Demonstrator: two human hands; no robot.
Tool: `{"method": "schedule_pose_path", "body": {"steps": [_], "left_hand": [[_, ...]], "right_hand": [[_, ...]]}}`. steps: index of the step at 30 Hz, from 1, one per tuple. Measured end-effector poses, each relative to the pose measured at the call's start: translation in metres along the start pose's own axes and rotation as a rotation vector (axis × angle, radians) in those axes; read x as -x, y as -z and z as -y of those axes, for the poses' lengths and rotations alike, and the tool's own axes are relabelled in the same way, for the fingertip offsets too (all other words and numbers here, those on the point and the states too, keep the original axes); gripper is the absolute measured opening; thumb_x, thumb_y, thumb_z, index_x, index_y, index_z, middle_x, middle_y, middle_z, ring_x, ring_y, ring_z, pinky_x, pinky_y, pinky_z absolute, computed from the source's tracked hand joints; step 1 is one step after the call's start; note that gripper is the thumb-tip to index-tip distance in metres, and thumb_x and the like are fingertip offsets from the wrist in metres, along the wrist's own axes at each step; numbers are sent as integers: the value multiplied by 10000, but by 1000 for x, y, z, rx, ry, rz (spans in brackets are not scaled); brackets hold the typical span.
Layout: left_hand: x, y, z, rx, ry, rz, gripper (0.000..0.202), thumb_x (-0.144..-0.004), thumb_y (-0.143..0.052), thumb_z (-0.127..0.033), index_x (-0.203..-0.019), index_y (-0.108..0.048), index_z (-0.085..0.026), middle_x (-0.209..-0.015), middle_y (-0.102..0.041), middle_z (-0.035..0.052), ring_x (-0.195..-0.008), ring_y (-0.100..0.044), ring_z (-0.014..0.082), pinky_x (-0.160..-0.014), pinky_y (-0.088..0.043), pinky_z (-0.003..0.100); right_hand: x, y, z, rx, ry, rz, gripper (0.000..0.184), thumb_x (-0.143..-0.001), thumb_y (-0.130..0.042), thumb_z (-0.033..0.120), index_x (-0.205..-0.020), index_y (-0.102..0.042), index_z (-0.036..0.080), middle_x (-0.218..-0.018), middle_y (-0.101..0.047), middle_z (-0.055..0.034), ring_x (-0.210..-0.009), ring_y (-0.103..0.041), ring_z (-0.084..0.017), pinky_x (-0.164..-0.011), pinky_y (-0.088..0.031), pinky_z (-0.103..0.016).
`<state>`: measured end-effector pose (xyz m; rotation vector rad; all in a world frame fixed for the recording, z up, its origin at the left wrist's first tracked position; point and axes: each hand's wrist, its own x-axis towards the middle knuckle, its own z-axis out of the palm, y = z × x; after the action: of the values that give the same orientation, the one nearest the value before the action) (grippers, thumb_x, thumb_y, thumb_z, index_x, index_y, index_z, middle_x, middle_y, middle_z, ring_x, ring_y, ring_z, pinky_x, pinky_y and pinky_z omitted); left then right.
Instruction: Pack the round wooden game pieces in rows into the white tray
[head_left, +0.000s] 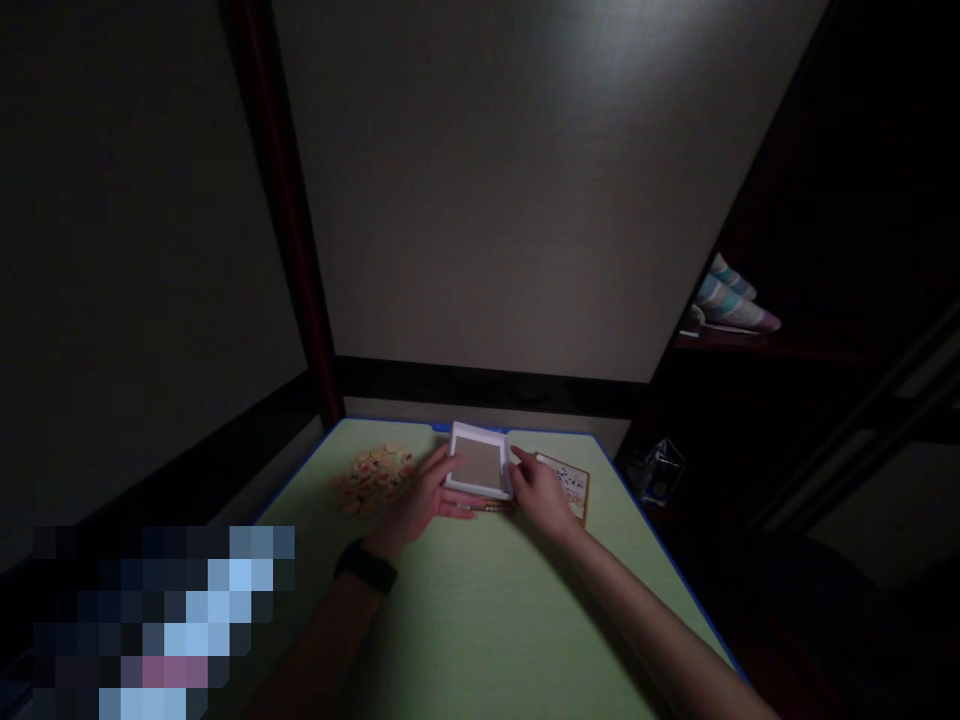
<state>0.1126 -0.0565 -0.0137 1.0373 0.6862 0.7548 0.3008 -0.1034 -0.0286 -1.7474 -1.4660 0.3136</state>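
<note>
I see the green table (pixel 480 600) across the lower view. My left hand (pixel 424 500) and right hand (pixel 541 492) curl their fingers onto the white box (pixel 480 462), gripping its 9 and 3 o'clock sides near the table's 12 o'clock edge. A tile pile (pixel 375 475) lies at the box's 9 o'clock, a printed card (pixel 571 482) at 3.

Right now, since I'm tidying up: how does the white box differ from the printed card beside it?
The box has a white rim and plain brown inside; the card is tan with print. The left hand and right hand grip the box; the card lies flat beside it. Both are rectangular.
</note>
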Motion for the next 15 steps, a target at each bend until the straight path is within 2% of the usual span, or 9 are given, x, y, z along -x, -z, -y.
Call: {"method": "schedule_pose_path", "body": {"steps": [3,6,8,9,11,13,15], "left_hand": [[-1,-8,10,-147,33,-17,625,-831,-658,-368,-1382,-418,-198,-1143,-697,163,-642,-741,218,-523,-590,282],[-4,-14,17,-193,45,-41,594,-855,-641,-311,-1385,-404,-188,-1059,-724,146,-579,-725,188,-527,-587,264],[-7,-15,19,-180,44,-54,613,-870,-633,-310,-1409,-371,-182,-1008,-734,140,-575,-724,185,-545,-591,268],[-8,-15,20,-172,43,-51,625,-873,-636,-316,-1416,-360,-179,-989,-737,138,-577,-724,187,-550,-591,272],[-11,-15,22,-159,37,-30,643,-869,-650,-332,-1420,-355,-179,-956,-739,128,-586,-725,189,-558,-588,276],[-12,-15,25,-147,29,-2,639,-857,-668,-344,-1403,-377,-184,-921,-737,111,-606,-727,188,-566,-579,269],[-13,-17,30,-131,2,23,615,-834,-694,-351,-1366,-425,-197,-927,-730,96,-633,-725,175,-570,-559,248]], "right_hand": [[2,18,-17,55,36,19,475,-923,-424,290,-1318,-616,109,-1041,-750,-137,-1009,-682,-268,-928,-495,-391],[2,41,-40,110,92,39,557,-923,-477,435,-1399,-545,154,-1153,-718,-133,-1117,-638,-279,-992,-461,-431],[-1,56,-57,208,160,137,798,-749,-702,528,-1427,-515,150,-1365,-596,-176,-1298,-502,-352,-1092,-361,-502],[-2,63,-65,259,147,209,923,-664,-766,564,-1448,-491,161,-1454,-510,-195,-1373,-406,-395,-1119,-304,-552],[-6,71,-79,326,82,333,1086,-585,-808,599,-1506,-410,181,-1544,-379,-217,-1437,-275,-443,-1126,-245,-609],[-9,76,-89,343,63,397,1122,-593,-802,603,-1536,-352,195,-1552,-361,-220,-1442,-269,-436,-1131,-241,-595],[-12,82,-97,330,86,399,1096,-610,-800,571,-1537,-350,197,-1512,-422,-210,-1404,-350,-409,-1130,-274,-547]]}}
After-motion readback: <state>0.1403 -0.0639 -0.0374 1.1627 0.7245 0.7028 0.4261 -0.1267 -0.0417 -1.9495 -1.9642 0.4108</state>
